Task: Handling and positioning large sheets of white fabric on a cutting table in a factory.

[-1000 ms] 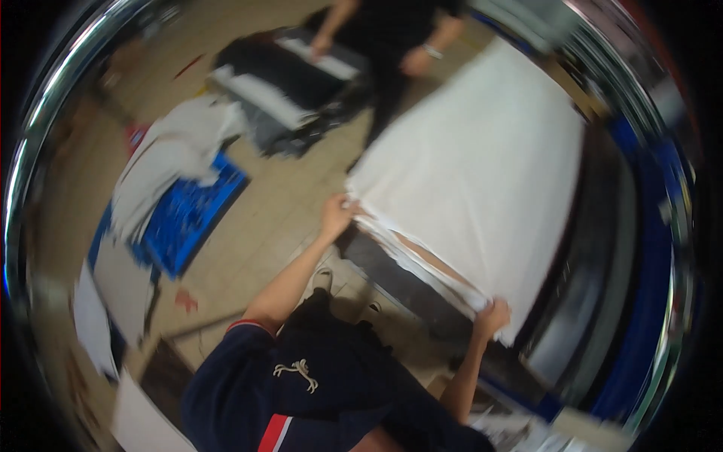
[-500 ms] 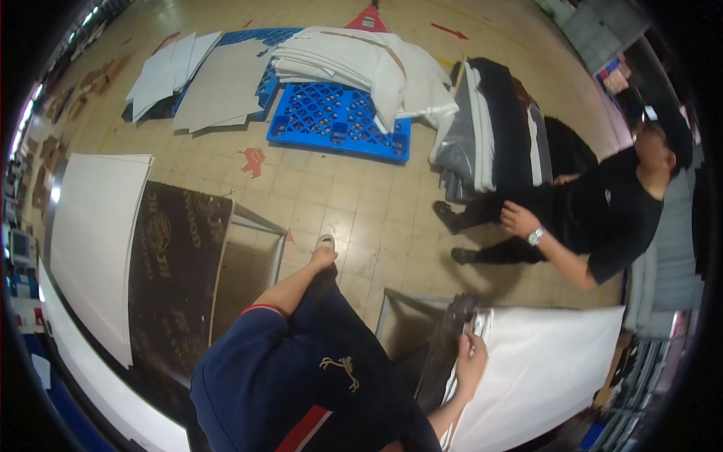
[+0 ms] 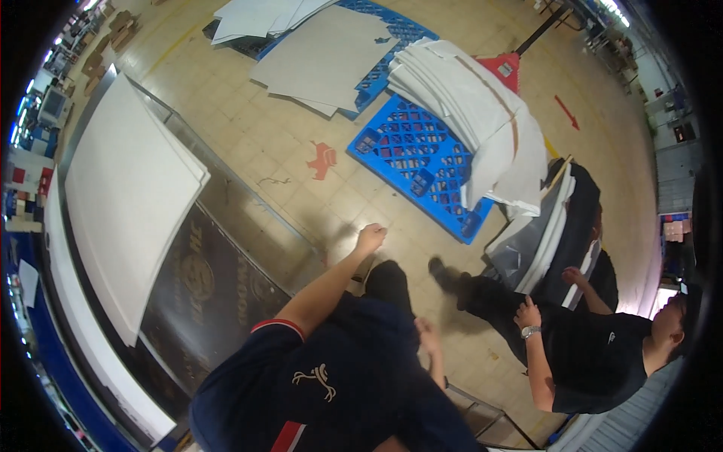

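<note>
My left hand [image 3: 371,238] hangs in front of me above the tiled floor. Its fingers are curled in, and nothing shows in them. My right hand [image 3: 429,336] is low beside my body, away from any sheet. Motion smears its fingers, so their state is unclear. To my left, a stack of large white sheets [image 3: 128,203] lies on a dark printed board [image 3: 199,301] on a metal-framed table. Ahead of me, folded white sheet material [image 3: 471,105] is piled over a blue plastic pallet [image 3: 410,154].
A co-worker in black [image 3: 595,354] stands close on my right, hands raised at the waist. Black, grey and white rolls [image 3: 553,233] lean behind that person. Grey sheets [image 3: 327,64] lie on another pallet. A red pallet jack [image 3: 503,69] stands beyond. A metal frame [image 3: 489,414] is at lower right.
My right hand has let go of the white sheet stack on the right and come back beside me. My view has turned left, and that stack is almost out of view.
</note>
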A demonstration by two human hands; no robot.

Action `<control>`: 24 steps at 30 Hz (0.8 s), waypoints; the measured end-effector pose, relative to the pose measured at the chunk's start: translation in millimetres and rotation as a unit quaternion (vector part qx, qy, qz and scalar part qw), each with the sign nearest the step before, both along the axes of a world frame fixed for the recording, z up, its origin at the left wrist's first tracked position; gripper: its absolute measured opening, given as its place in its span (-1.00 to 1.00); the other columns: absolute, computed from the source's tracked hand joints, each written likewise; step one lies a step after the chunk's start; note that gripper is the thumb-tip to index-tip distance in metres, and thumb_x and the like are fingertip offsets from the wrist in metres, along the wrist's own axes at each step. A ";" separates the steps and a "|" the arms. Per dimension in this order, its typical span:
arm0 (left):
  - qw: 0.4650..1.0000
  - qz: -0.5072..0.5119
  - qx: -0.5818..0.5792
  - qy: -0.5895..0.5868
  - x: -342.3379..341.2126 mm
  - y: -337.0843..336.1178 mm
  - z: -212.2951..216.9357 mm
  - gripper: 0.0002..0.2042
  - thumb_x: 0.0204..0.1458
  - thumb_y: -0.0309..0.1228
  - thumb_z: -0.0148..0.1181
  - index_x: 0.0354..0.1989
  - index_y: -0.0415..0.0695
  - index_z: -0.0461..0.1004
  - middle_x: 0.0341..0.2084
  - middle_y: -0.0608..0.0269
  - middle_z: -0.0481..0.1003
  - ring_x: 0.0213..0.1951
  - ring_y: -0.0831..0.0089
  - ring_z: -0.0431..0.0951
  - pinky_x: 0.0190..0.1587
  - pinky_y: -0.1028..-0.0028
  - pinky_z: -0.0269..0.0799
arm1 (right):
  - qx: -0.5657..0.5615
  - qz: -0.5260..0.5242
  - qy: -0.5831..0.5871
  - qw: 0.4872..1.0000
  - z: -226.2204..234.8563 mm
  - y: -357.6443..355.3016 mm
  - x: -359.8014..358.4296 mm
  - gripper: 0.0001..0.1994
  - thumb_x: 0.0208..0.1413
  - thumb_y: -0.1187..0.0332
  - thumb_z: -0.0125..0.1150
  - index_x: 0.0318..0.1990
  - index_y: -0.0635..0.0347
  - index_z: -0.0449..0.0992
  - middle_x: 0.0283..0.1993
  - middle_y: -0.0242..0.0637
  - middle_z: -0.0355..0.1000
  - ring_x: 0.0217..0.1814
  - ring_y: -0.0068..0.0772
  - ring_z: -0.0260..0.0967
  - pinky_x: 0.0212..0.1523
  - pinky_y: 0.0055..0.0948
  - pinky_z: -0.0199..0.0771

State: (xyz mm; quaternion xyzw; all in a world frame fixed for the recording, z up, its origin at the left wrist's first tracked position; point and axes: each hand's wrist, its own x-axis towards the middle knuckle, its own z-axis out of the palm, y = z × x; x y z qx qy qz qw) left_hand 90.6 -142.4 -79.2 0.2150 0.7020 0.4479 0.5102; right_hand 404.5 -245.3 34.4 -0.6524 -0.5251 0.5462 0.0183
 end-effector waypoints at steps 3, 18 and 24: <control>0.997 -0.074 -0.032 -0.023 -42.0 31.9 -9.1 -0.77 -0.03 -0.30 0.05 -0.36 -0.22 0.48 -0.57 0.19 0.50 -0.56 0.44 0.47 -0.44 0.46 0.37 | -0.046 -0.006 0.032 0.998 -14.7 93.8 -36.6 -0.69 0.14 0.17 -0.01 -0.27 0.29 0.47 -0.49 -0.46 0.35 -0.47 -0.66 0.23 -0.46 -0.63 0.20; 0.926 0.241 -0.289 0.036 -367.2 48.1 -17.7 -0.77 0.02 -0.31 -0.01 -0.24 -0.17 0.44 -0.49 0.23 0.48 -0.57 0.46 0.46 -0.54 0.49 0.35 | -0.104 0.023 0.080 0.991 -112.1 486.8 -251.1 -0.73 0.11 0.25 -0.03 -0.21 0.25 0.45 -0.39 -0.29 0.48 -0.41 -0.51 0.39 -0.42 -0.59 0.26; 0.942 0.282 -0.175 -0.044 -435.4 278.0 18.7 -0.77 0.07 -0.31 -0.05 -0.23 -0.19 0.42 -0.38 0.22 0.51 -0.43 0.45 0.53 -0.41 0.53 0.40 | -0.027 0.085 0.128 0.988 -110.1 663.0 -391.0 -0.71 0.13 0.22 -0.02 -0.25 0.30 0.46 -0.36 -0.26 0.46 -0.36 -0.49 0.41 -0.32 -0.52 0.33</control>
